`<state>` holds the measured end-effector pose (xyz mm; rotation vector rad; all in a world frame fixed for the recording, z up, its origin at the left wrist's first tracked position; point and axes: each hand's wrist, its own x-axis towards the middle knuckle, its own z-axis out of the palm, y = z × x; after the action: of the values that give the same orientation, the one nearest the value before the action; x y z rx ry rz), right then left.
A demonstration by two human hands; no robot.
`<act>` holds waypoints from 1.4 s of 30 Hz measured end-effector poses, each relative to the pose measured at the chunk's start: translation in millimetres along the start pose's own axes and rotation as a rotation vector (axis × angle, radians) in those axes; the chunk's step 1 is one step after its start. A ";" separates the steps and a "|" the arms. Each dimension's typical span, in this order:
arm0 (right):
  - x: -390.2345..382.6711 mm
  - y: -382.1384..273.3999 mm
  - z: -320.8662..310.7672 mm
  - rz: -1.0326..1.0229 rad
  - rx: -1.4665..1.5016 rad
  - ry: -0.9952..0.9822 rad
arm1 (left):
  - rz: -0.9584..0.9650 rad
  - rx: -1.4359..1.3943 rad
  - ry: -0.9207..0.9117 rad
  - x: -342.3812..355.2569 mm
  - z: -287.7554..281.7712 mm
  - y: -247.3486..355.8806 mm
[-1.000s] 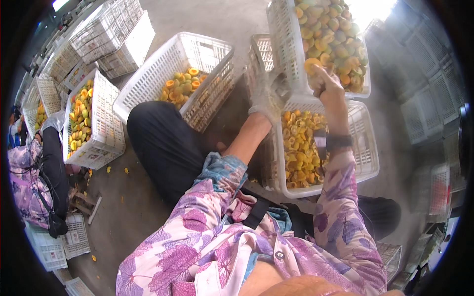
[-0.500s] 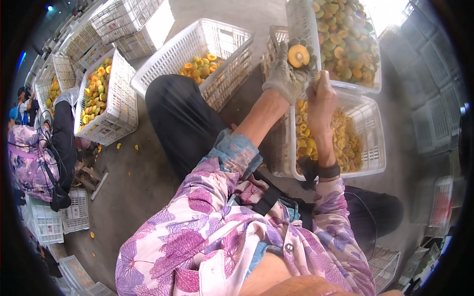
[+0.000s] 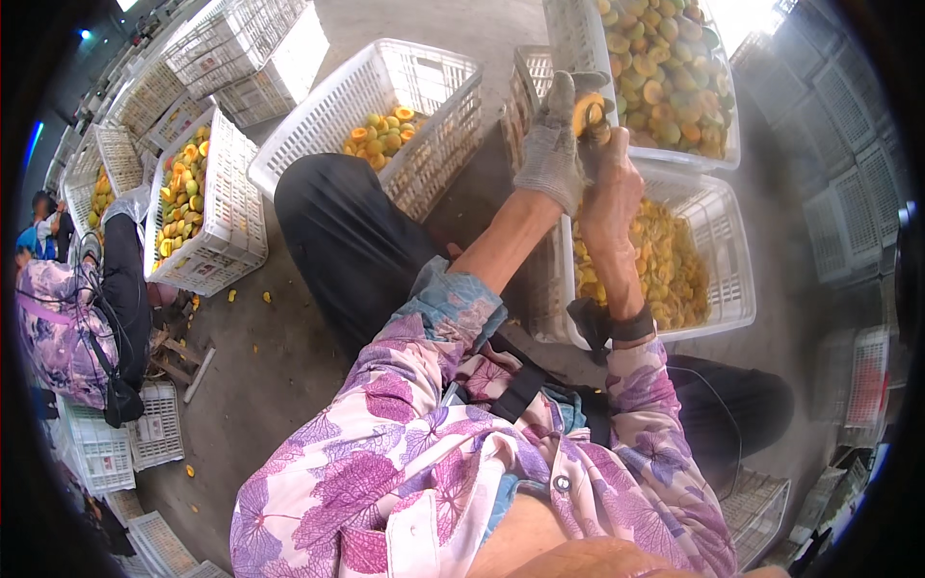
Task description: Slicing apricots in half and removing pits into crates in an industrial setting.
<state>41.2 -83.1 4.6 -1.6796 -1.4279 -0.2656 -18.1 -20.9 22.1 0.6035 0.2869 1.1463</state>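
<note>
My left hand point(image 3: 549, 159), in a worn pale glove, holds an orange-fleshed peach half point(image 3: 583, 108) with its thumb raised beside it. Bare and closed, my right hand point(image 3: 613, 183) meets the fruit's right side. It grips a small dark curved tool point(image 3: 598, 133), whose handle is hidden in the fist. Both hands are over the far left corner of a white crate point(image 3: 740, 255) holding many yellow, cut fruit pieces point(image 3: 674, 265). Just beyond, a tilted crate point(image 3: 734, 144) is filled with green-and-orange fruit halves point(image 3: 665, 82).
Past my left knee stands a white crate point(image 3: 313, 120) with some fruit halves point(image 3: 382, 137). Another full crate point(image 3: 231, 226) is farther left, near a person in a patterned top point(image 3: 63, 332). Stacked crates point(image 3: 226, 48) rise behind. Fruit scraps point(image 3: 267, 297) dot the floor.
The peach half has turned from facing up to nearly edge-on. My right hand has moved up and left against it, bringing the curved tool to the fruit.
</note>
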 end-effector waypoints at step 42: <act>5.5 10.2 -21.9 -0.281 0.108 -0.248 | 0.052 0.105 0.156 -0.2 -11.7 -0.9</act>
<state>59.9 -94.5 16.0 -1.4605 -1.8337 -0.1343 -23.5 -17.9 12.1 0.6176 0.4700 1.2362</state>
